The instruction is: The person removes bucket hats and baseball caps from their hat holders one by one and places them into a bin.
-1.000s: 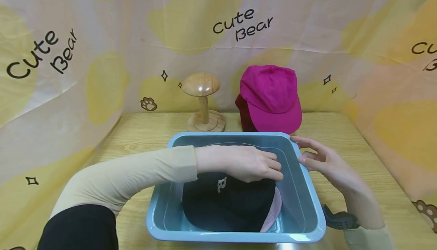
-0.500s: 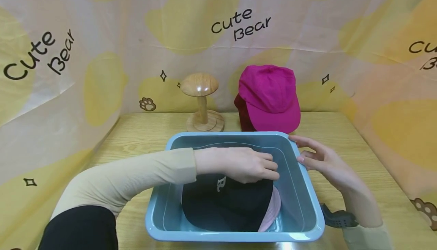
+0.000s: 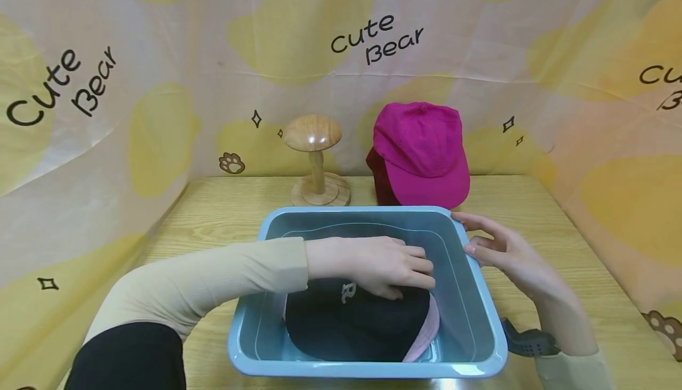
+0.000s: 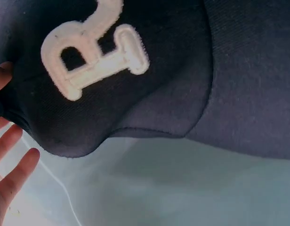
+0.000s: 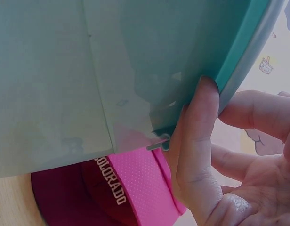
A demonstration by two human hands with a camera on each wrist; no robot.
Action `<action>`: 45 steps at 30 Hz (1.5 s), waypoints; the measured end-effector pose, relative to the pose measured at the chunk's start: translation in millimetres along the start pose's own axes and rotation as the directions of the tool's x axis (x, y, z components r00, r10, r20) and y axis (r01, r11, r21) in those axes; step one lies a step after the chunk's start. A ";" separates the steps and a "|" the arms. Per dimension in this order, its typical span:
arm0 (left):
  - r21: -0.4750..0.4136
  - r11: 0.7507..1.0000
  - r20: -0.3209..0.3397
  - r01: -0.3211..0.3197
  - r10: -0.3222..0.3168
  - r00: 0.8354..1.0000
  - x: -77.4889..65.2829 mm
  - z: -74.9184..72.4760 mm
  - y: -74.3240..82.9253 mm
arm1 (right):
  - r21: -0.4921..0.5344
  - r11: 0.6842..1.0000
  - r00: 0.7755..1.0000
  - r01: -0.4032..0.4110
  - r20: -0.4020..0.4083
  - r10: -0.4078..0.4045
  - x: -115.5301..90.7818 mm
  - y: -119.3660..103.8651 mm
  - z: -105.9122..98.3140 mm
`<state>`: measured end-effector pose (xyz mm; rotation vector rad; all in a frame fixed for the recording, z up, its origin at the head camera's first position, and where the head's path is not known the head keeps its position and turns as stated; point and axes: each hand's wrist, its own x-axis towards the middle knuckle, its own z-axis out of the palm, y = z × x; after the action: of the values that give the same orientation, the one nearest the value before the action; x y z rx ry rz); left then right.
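Observation:
My left hand [image 3: 378, 264] reaches into a light blue plastic basin [image 3: 367, 369] and pinches the far edge of a dark cap [image 3: 351, 331] with a raised white R. In the left wrist view the cap's cloth [image 4: 168, 103] gathers between the thumb and a fingertip at the left, while the other fingers [image 4: 20, 174] stand spread over the basin floor. A lilac edge [image 3: 426, 331] shows under the cap's right side. At the basin's far right corner, my right hand [image 3: 506, 254] holds the rim, its thumb and fingers on either side of the wall.
Behind the basin stands a wooden mushroom-shaped stand [image 3: 315, 159]. To its right a bright pink cap [image 3: 423, 147] sits over a dark red one [image 3: 382, 180], lettered COLORADO in the right wrist view. A patterned cloth [image 3: 298, 35] hangs behind the wooden table [image 3: 224, 206].
My left hand has come slightly lower and nearer, and its thumb now shows over the cap. The right hand keeps its place on the rim.

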<state>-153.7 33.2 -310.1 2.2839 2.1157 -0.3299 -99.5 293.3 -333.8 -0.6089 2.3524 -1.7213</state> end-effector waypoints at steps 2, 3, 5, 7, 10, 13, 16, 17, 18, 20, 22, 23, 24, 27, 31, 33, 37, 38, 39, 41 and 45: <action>0.012 1.000 0.011 -0.007 0.007 1.000 1.6 1.8 2.1 | 0.000 1.000 1.000 -0.001 0.000 0.001 -0.5 -0.4 -0.1; 0.017 1.000 0.017 -0.010 0.010 1.000 2.3 2.8 2.9 | -0.002 1.000 1.000 0.001 0.001 -0.001 -0.7 -0.7 -0.1; 0.023 1.000 0.025 -0.013 0.012 1.000 3.8 4.3 4.3 | -0.008 1.000 1.000 0.003 0.001 -0.003 -1.2 -1.2 -0.1; 0.019 1.000 0.027 -0.015 0.015 1.000 4.5 5.7 5.0 | -0.009 1.000 1.000 -0.001 -0.002 0.001 -1.3 -1.3 0.0; 0.003 1.000 0.036 -0.014 0.014 0.999 4.9 7.0 5.8 | -0.009 1.000 1.000 -0.001 -0.002 0.001 -1.4 -0.9 0.1; -0.003 1.000 0.044 -0.015 0.015 0.999 4.8 8.2 6.8 | -0.006 1.000 1.000 0.000 -0.001 0.000 -1.3 0.0 -0.2; 0.009 1.000 0.033 -0.001 0.001 0.999 4.5 9.8 7.2 | -0.004 1.000 1.000 0.007 0.000 -0.007 -1.4 0.5 -0.3; 0.012 1.000 0.025 0.007 -0.007 1.000 4.0 10.5 7.0 | -0.003 1.000 1.000 0.012 0.001 -0.012 -1.1 0.7 -0.3; 0.015 1.000 0.014 0.016 -0.016 1.000 3.3 11.0 6.7 | -0.001 1.000 1.000 0.016 0.003 -0.016 -0.9 1.0 -0.2; 0.024 0.999 -0.010 0.030 -0.029 1.000 1.8 11.7 6.1 | 0.002 1.000 1.000 0.020 0.006 -0.020 -0.8 1.2 0.3; 0.036 0.999 -0.028 0.036 -0.035 0.999 0.3 11.9 5.6 | 0.006 1.000 1.000 0.017 0.009 -0.017 -0.8 1.4 0.6; 0.043 0.998 -0.034 0.036 -0.034 0.999 -0.5 11.8 5.4 | 0.008 1.000 1.000 0.016 0.010 -0.016 -0.8 1.3 0.8; 0.051 0.998 -0.040 0.034 -0.032 0.999 -1.1 11.5 5.2 | 0.009 1.000 1.000 0.014 0.011 -0.014 -0.8 1.4 1.0; 0.084 0.996 -0.049 0.030 -0.026 0.998 -2.8 10.4 5.0 | 0.005 1.000 1.000 0.004 0.007 -0.004 -0.4 1.2 1.0; 0.138 0.990 -0.060 0.024 -0.016 0.998 -3.9 7.4 4.7 | -0.005 1.000 1.000 -0.004 0.000 0.004 -0.4 0.8 -0.1; 0.149 0.989 -0.069 0.021 -0.011 0.998 -3.8 5.2 4.3 | -0.007 1.000 1.000 -0.008 -0.005 0.008 -0.7 0.6 -0.7; 0.147 0.989 -0.085 0.023 -0.010 0.996 -3.9 -1.4 3.0 | -0.008 1.000 1.000 -0.002 -0.001 0.002 -0.5 0.4 -0.8; 0.145 0.989 -0.090 0.025 -0.012 0.996 -4.1 -3.1 2.5 | -0.007 1.000 1.000 -0.005 -0.003 0.005 -0.5 0.4 -0.9; 0.141 0.990 -0.095 0.027 -0.013 0.995 -4.3 -4.9 1.9 | -0.007 1.000 1.000 -0.004 -0.001 0.004 -0.3 0.6 -0.9; 0.124 0.992 -0.104 0.036 -0.023 0.994 -5.2 -8.5 0.8 | -0.008 1.000 1.000 0.001 0.004 -0.001 0.3 1.1 -0.9; 0.066 0.996 -0.134 0.057 -0.048 0.990 -6.6 -16.1 -1.7 | -0.012 1.000 1.000 -0.009 0.006 0.009 1.2 2.0 -1.2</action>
<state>-153.5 29.3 -293.1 2.3540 2.2646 -0.2636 -101.5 294.3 -335.2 -0.6027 2.3591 -1.7010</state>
